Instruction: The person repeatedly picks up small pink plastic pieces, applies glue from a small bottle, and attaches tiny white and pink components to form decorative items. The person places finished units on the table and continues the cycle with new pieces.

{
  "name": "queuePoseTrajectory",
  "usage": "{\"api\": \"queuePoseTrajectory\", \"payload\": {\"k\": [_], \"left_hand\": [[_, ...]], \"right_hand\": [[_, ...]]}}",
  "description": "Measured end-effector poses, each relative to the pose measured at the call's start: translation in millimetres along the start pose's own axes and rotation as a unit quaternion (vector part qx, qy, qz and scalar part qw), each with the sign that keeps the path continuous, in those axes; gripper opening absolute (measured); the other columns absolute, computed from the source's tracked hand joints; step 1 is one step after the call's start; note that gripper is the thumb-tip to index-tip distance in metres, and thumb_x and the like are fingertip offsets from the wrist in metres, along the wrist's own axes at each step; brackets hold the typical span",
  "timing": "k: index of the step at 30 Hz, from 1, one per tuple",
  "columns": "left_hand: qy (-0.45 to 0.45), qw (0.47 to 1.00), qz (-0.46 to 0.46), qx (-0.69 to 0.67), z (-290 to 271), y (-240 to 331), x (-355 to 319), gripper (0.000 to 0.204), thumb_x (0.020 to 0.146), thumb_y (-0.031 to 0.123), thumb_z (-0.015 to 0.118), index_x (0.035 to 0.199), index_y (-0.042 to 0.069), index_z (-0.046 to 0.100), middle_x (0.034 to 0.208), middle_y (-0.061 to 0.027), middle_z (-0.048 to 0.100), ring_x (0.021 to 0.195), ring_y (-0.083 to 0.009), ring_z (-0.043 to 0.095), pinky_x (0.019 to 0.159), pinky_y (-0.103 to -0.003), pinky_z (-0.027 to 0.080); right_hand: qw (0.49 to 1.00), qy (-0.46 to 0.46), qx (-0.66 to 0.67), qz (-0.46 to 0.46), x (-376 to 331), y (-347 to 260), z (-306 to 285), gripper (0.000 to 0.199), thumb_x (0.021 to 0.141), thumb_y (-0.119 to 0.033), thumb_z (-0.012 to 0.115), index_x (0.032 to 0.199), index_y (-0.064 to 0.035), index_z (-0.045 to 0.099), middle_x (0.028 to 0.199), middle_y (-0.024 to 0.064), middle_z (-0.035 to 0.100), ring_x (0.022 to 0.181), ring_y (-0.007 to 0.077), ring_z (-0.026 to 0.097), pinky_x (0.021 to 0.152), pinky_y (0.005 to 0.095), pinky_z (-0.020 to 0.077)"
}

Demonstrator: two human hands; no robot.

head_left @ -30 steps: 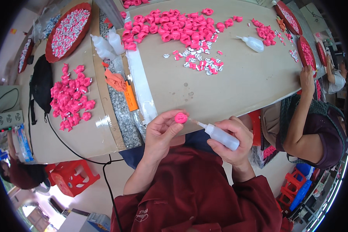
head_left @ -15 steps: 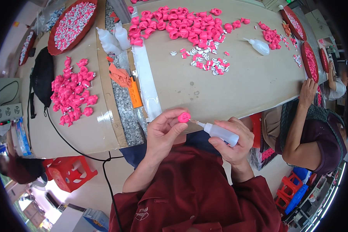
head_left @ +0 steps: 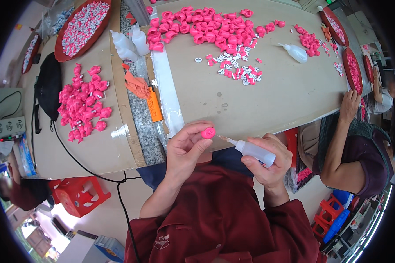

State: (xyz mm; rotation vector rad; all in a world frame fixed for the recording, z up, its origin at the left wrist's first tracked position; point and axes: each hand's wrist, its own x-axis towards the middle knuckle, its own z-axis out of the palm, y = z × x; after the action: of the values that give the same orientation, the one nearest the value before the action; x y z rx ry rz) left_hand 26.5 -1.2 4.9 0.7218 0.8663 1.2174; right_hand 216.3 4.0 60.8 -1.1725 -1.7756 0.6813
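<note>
Between the thumb and fingers of my left hand (head_left: 186, 147) is a small pink plastic piece (head_left: 208, 133), its face turned toward the right. My right hand (head_left: 272, 161) is wrapped around a translucent squeeze bottle (head_left: 255, 152), tilted so its thin needle nozzle (head_left: 223, 138) points at the pink piece. A slight gap seems to lie between the tip and the piece. Beyond my hands, small white-and-pink parts (head_left: 245, 72) lie scattered on the table. A heap of hollow pink pieces (head_left: 206, 27) is spread behind them.
On the left are a pile of pink figures (head_left: 83, 103) and a red tray (head_left: 85, 30) of small parts. Two upright bottles (head_left: 139, 40), an orange cloth (head_left: 137, 84) and an orange box cutter (head_left: 154, 105) sit near a granite strip. Another bottle (head_left: 295, 53) lies right. A co-worker's arm (head_left: 342, 131) reaches in.
My right hand has drawn the bottle slightly back to the right, so the nozzle tip sits farther from the pink piece. My left hand stays almost where it was.
</note>
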Motion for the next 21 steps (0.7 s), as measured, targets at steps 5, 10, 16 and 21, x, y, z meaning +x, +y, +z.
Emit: {"api": "queuePoseTrajectory", "payload": {"k": [5,10,16,21], "left_hand": [[0.001,0.999,0.019,0.027,1.1,2.2,0.3,0.029,0.079,-0.01,0.057,0.107,-0.003,0.054,0.113,-0.0113,0.051,0.104,-0.0169,0.052,0.092,-0.029,0.042],[-0.001,0.998,0.045,0.051,-0.3,0.0,1.0,0.029,0.078,-0.011,0.056,0.106,-0.002,0.055,0.115,-0.012,0.05,0.106,-0.0172,0.051,0.093,-0.03,0.042],[0.005,0.999,0.028,0.036,1.6,1.5,1.1,0.029,0.079,-0.011,0.056,0.107,-0.002,0.054,0.114,-0.012,0.05,0.105,-0.017,0.052,0.093,-0.03,0.042],[0.0,1.0,0.016,0.022,2.2,0.0,1.2,0.029,0.079,-0.011,0.055,0.107,-0.003,0.054,0.114,-0.0119,0.051,0.104,-0.0169,0.053,0.092,-0.029,0.042]], "right_hand": [[1.0,-0.005,-0.007,0.0,1.5,1.0,0.6,0.039,0.058,-0.007,0.079,0.092,0.0002,0.061,0.07,0.0087,0.063,0.052,0.0166,0.053,0.046,0.0252,0.0397],[1.0,-0.007,-0.013,0.003,1.9,0.5,0.2,0.038,0.059,-0.007,0.079,0.091,0.0005,0.062,0.071,0.0088,0.063,0.052,0.0164,0.053,0.046,0.0251,0.0397],[1.0,-0.001,0.012,0.009,-0.5,3.5,0.9,0.038,0.059,-0.007,0.079,0.091,0.0009,0.062,0.07,0.009,0.063,0.05,0.0156,0.05,0.045,0.0248,0.0376],[1.0,-0.004,0.017,0.01,0.7,2.8,2.3,0.037,0.059,-0.007,0.079,0.09,0.001,0.062,0.068,0.0082,0.062,0.049,0.0151,0.049,0.044,0.0248,0.0362]]}}
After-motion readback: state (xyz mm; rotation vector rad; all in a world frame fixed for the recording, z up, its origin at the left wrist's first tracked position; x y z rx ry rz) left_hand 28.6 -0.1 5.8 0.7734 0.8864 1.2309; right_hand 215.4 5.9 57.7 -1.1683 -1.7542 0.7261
